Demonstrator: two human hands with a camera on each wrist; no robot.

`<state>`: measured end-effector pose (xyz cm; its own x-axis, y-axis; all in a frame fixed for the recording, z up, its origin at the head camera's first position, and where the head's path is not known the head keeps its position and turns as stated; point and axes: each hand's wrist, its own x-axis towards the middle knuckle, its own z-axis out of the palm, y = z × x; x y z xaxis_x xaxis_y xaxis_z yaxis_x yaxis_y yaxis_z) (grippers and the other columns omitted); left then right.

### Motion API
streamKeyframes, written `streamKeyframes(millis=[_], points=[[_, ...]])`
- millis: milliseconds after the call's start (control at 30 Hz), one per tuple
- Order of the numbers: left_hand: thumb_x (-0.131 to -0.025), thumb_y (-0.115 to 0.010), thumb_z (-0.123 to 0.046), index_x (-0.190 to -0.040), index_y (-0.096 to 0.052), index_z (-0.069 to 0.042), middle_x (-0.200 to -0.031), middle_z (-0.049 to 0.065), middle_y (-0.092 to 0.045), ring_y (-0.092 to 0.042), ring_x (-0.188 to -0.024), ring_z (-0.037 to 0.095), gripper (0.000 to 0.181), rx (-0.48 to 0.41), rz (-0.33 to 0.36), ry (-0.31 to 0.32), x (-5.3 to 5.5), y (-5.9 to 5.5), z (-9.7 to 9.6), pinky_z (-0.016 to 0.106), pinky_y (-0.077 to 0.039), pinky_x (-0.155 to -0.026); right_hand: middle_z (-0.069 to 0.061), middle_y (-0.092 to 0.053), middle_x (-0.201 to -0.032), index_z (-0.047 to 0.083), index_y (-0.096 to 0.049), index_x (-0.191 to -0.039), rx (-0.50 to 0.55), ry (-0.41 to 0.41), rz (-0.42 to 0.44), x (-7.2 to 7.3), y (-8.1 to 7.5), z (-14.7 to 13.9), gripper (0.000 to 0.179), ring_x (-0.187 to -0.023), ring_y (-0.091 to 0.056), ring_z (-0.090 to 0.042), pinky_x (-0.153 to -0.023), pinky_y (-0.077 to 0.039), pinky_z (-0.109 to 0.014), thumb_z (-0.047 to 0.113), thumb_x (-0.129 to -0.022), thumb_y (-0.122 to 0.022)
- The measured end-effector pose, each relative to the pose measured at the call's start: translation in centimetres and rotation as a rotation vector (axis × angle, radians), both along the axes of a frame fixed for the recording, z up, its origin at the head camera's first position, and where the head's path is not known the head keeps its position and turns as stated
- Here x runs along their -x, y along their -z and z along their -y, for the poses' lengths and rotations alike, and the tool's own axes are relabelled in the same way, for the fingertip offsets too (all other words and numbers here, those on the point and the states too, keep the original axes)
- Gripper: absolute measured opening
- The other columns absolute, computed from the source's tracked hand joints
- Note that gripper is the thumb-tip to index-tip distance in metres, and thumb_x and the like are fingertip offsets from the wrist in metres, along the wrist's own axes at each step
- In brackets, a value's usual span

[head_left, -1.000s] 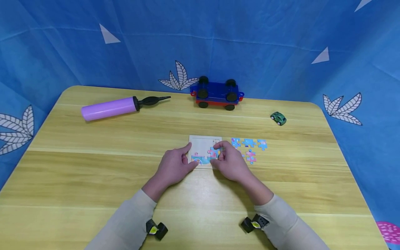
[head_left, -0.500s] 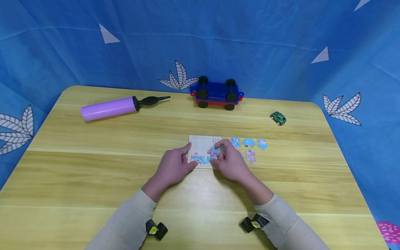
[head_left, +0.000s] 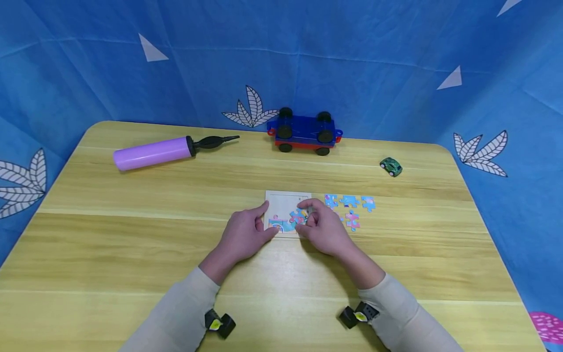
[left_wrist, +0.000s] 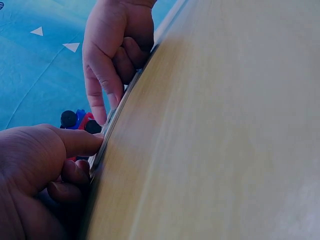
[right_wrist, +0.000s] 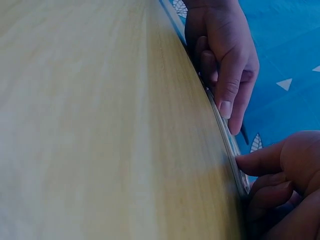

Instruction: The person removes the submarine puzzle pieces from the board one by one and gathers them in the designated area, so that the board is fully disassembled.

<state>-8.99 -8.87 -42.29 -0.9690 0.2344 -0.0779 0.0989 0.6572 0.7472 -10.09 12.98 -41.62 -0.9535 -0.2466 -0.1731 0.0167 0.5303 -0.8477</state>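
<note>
In the head view, a pale square puzzle board (head_left: 283, 201) lies flat on the table. Joined blue-green pieces (head_left: 288, 226) fill part of its near edge. My left hand (head_left: 246, 232) grips the board's left side, its thumb at the near left corner and forefinger along the edge. Over the right part, my right hand (head_left: 324, 227) pinches a pink and blue puzzle piece (head_left: 298, 216) between thumb and forefinger; the hand covers the board's right edge. Both wrist views show the left hand (left_wrist: 45, 170) and right hand (right_wrist: 292, 175) low at the board's edge, the piece being hard to see there.
Several loose puzzle pieces (head_left: 350, 201) lie right of the board, one partly behind the right hand. Farther back are a purple hand pump (head_left: 154, 153), a blue and red toy wagon (head_left: 305, 129) on its side and a small green toy car (head_left: 391, 166). A blue cloth hangs behind.
The pink and blue piece has shifted slightly left and turned a little in my right fingers. My left hand keeps its place on the board.
</note>
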Motion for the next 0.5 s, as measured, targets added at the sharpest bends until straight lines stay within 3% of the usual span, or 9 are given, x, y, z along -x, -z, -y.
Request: streamKeyframes(millis=[133, 500], points=[[-0.088, -0.079, -0.029, -0.144, -0.051, -0.002, -0.062, -0.003, -0.051, -0.043, -0.052, 0.012, 0.069, 0.004, 0.003, -0.001, 0.00, 0.02, -0.03, 0.030, -0.035, -0.051, 0.002, -0.043, -0.060, 0.007, -0.058, -0.126, 0.007, 0.012, 0.023, -0.06, -0.10, 0.03, 0.043, -0.051, -0.040, -0.014, -0.064, -0.043, -0.035, 0.006, -0.087, -0.075], [-0.088, -0.080, -0.028, -0.144, -0.052, -0.002, -0.061, -0.003, -0.051, -0.044, -0.052, 0.012, 0.068, 0.002, -0.001, -0.005, -0.04, -0.04, -0.06, 0.030, -0.036, -0.050, 0.000, -0.046, -0.061, 0.008, -0.061, -0.112, -0.039, 0.012, -0.003, -0.05, -0.09, 0.04, 0.035, -0.053, -0.043, -0.016, -0.063, -0.042, -0.035, 0.014, -0.084, -0.081]])
